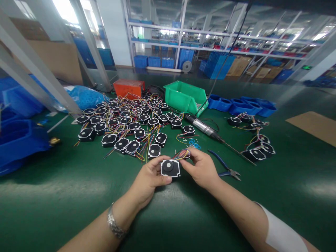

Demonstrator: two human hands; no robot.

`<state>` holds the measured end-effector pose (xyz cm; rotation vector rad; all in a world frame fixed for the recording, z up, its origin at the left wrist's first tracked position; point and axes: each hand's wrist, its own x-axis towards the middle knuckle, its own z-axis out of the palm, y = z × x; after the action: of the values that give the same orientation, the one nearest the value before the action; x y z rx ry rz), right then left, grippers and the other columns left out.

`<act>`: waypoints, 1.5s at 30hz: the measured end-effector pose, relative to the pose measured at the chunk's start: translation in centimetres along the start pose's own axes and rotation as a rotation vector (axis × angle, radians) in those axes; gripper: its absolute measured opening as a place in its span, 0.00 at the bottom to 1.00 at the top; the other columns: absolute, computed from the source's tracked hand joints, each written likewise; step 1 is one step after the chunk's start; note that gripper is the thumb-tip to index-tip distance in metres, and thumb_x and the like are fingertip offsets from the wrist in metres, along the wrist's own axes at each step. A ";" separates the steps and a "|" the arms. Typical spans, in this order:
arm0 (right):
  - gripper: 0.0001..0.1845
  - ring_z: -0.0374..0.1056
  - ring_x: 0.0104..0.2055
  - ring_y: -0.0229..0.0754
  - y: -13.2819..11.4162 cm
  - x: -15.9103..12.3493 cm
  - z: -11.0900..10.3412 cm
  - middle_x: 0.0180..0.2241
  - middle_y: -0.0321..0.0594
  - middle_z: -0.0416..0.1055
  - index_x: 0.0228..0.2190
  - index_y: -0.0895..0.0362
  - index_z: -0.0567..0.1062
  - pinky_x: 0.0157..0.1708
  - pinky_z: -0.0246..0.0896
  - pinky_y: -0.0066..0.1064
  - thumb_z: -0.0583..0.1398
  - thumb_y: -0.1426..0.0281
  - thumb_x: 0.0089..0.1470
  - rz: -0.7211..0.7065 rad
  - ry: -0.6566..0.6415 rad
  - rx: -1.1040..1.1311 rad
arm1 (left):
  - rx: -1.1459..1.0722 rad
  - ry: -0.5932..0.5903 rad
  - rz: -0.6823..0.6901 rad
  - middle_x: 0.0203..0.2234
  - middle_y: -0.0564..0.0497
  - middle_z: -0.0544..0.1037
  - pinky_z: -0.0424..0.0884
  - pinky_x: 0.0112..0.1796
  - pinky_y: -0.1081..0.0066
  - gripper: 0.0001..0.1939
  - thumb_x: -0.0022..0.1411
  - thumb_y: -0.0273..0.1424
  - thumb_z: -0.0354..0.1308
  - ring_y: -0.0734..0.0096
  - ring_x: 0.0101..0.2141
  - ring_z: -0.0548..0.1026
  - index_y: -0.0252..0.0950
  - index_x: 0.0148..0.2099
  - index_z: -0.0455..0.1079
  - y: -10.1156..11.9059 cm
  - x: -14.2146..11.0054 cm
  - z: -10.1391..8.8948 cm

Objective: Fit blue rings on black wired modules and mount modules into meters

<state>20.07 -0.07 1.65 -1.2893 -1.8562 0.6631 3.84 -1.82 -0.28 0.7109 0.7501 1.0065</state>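
Note:
My left hand (148, 180) grips a small black square motor (171, 169) with a white-edged face and a round boss, thumb along its near side. Coloured wires (182, 154) run from its far edge to my right hand (201, 167), whose thumb and fingers pinch the bundle close to the motor. Just beyond the right hand lie blue rings (194, 143) and some small pale pieces. To its right, diagonal cutters (228, 169) rest with their jaws apart. A power screwdriver (204, 127) with a long shaft lies behind them.
Many similar wired motors (124, 114) cover the left and middle of the green bench. A smaller motor group (257, 154) lies right. Behind stand a green bin (181, 98), an orange box (128, 88) and blue holders (241, 106). A blue tub (23, 143) is at far left.

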 end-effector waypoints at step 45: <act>0.09 0.63 0.34 0.29 -0.3 0.1 -0.8 0.29 0.34 0.68 0.28 0.59 0.71 0.36 0.60 0.22 0.52 0.78 0.49 -0.440 -0.120 -0.152 | -0.068 -0.097 -0.096 0.20 0.56 0.70 0.60 0.25 0.77 0.16 0.40 0.22 0.62 0.79 0.21 0.67 0.34 0.32 0.60 0.1 -0.3 0.1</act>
<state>20.59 -0.12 2.32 -0.8969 -2.2296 0.3739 3.77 -2.05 -0.04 0.6540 0.6567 0.8993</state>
